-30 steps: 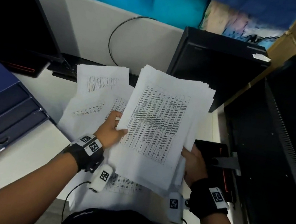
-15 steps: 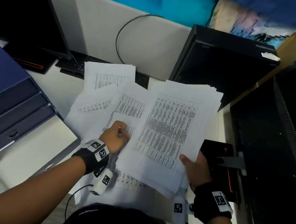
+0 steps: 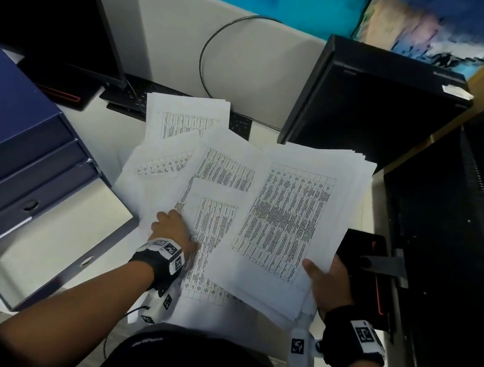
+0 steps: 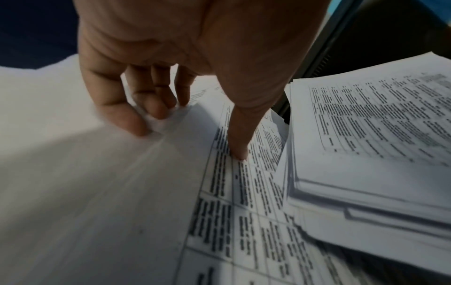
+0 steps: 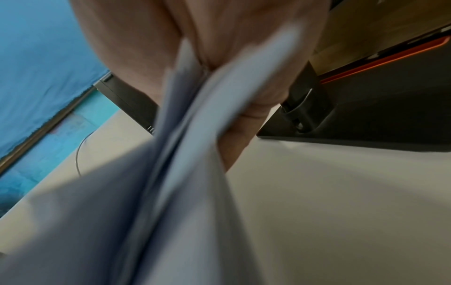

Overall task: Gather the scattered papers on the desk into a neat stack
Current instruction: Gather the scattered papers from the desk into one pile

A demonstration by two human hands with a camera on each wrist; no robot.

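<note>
The right hand [image 3: 333, 285] grips the collected sheaf of printed tables [image 3: 289, 219] at its 5 o'clock corner, lifted off the tabletop [image 3: 108, 136], likely freeing space. The left hand [image 3: 171, 229] pinches a loose sheet [image 4: 102, 183], fingers [image 4: 136, 115] curled under its edge, thumb on top. Print too small to read.

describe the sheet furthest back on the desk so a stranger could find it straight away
Start at the black tower at the back of the desk and look left, to the keyboard. The sheet lies partly on its keys. It alone reaches that far back and sits nearly square; the others are fanned nearer the hands.
</note>
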